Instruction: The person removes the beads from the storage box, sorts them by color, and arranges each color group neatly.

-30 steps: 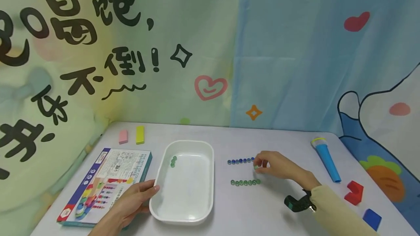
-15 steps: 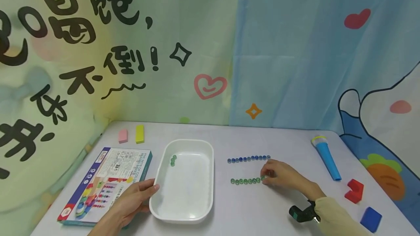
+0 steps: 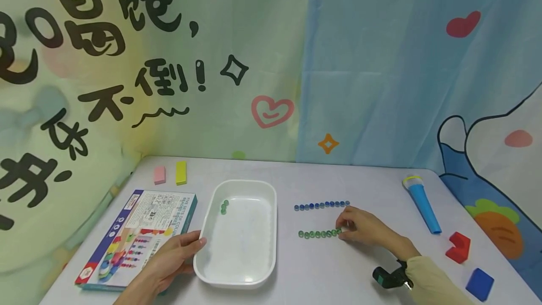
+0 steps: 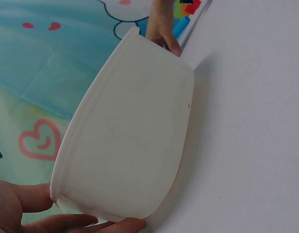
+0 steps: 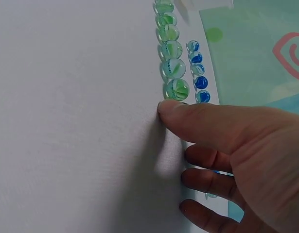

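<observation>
My left hand grips the left front side of a white plastic tray. In the left wrist view the thumb is at the rim and the fingers are lower on the wall. Green glass marbles sit in the tray's back left. To the right of it, a row of green marbles lies on the table, with a row of blue marbles behind. My right hand pinches a green marble at the green row's right end; the thumb mostly hides this marble in the right wrist view.
A boxed toy set lies left of the tray. Behind are a pink block and a yellow block. At right lie a blue toy microphone, a red block and a blue block. A printed curtain hangs behind.
My right hand has moved from the blue row's end toward me, to the right end of the green row, with a green marble. The left hand and tray stay put.
</observation>
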The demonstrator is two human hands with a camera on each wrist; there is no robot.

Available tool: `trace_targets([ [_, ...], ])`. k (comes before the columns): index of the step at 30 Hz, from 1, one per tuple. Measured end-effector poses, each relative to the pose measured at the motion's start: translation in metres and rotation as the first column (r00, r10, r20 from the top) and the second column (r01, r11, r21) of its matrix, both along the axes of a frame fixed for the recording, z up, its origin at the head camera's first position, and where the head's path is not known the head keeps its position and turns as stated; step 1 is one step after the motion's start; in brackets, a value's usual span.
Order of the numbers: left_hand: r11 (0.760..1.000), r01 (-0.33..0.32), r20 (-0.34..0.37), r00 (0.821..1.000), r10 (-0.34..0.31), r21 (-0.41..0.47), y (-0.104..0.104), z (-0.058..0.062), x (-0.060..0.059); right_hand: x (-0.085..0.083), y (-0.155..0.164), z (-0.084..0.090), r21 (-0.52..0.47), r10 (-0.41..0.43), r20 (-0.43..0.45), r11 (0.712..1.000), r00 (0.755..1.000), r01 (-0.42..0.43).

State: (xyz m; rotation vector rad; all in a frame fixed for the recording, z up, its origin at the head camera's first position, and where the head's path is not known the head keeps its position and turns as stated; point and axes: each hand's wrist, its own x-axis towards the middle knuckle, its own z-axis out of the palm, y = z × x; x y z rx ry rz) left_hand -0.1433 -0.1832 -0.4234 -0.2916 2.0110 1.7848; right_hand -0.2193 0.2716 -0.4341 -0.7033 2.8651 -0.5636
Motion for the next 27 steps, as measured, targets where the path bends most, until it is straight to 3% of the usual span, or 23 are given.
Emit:
trace_targets([
  [5, 1.0, -0.009, 0.004, 1.0, 0.009, -0.006, 0.001, 0.001, -0.001, -0.002, -0.001, 0.013, 0.014, 0.008, 0.038, 1.0, 0.999, -0.009],
  [9, 1.0, -0.006, 0.002, 1.0, 0.006, 0.001, 0.001, 0.002, 0.0, -0.014, -0.019, 0.035, 0.03, 0.041, 0.0, 0.999, 0.999, -0.041],
  [14, 1.0, -0.002, 0.0, 1.0, 0.002, 0.005, 0.0, 0.001, 0.0, -0.028, -0.072, 0.07, 0.017, 0.132, -0.069, 0.991, 0.989, -0.132],
  [18, 1.0, -0.019, 0.004, 1.0, 0.019, -0.005, 0.0, 0.0, -0.001, -0.035, -0.128, 0.089, -0.008, 0.205, -0.061, 0.978, 0.977, -0.206],
  [22, 0.999, -0.036, 0.013, 0.999, 0.036, -0.008, 0.001, -0.001, -0.002, -0.042, -0.181, 0.088, -0.016, 0.291, -0.03, 0.956, 0.956, -0.291],
  [27, 1.0, -0.028, 0.005, 1.0, 0.028, 0.004, 0.0, -0.002, -0.001, -0.048, -0.233, 0.069, 0.043, 0.324, 0.021, 0.945, 0.946, -0.324],
])
